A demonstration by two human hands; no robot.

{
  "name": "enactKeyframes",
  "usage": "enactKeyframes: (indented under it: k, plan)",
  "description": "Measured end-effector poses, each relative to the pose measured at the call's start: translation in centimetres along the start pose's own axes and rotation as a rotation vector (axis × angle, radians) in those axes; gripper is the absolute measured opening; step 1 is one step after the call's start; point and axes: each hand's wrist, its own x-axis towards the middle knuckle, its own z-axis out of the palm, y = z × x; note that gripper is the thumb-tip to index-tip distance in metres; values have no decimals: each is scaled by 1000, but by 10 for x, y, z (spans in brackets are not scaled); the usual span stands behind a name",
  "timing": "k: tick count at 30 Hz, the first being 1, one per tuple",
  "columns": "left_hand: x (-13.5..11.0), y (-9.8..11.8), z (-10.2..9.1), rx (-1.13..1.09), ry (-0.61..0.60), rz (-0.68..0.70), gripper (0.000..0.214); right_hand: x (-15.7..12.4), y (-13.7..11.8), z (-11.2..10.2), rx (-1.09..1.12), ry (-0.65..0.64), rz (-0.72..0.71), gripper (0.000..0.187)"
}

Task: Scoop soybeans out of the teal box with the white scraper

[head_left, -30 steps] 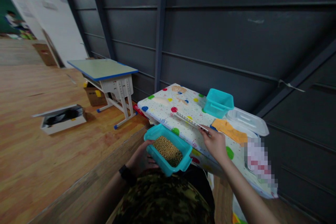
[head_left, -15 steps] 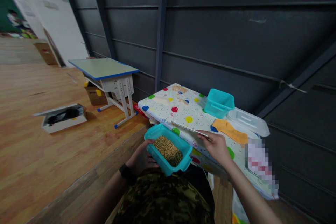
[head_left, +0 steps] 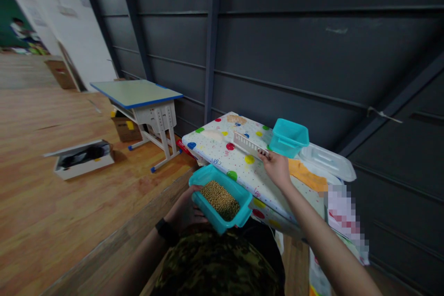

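Below the table's front edge, my left hand point(head_left: 187, 210) grips the near-left side of a teal plastic container point(head_left: 198, 176). Round tan beans, like soybeans point(head_left: 220, 200), fill part of it. Over the tabletop, the fingers of my right hand point(head_left: 275, 166) are closed on the end of a white slotted plastic strip point(head_left: 244, 142), which stands on edge and points to the far left. Beyond the strip lies a spread of small tan grains or beans point(head_left: 237, 119). A pale heap point(head_left: 213, 135), too fine to make out, is left of it.
A dotted cloth covers the table point(head_left: 204, 148). On its right are a second teal container point(head_left: 289, 136), an orange cloth point(head_left: 308, 175) and a clear lid point(head_left: 328, 159). A dark panelled wall point(head_left: 294, 55) runs behind. Leftward stand a desk point(head_left: 138, 92) and an open white box point(head_left: 85, 162).
My right hand has moved the white strip away from the front edge, over the tabletop, and turned its slotted face toward me. My left hand and its container have barely shifted.
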Motion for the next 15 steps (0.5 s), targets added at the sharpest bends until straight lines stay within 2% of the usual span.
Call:
enactKeyframes:
  k: [4,9,15]
  plan:
    - [-2,1,1,22,27,4,51,-2,-9,5,-108,-75,-25,30]
    - [-5,1,3,30,23,15,49,-7,-13,3,-157,-98,-37,30]
    - [2,-2,-3,10,37,8,48,-8,-17,-3,-143,-115,-43,28]
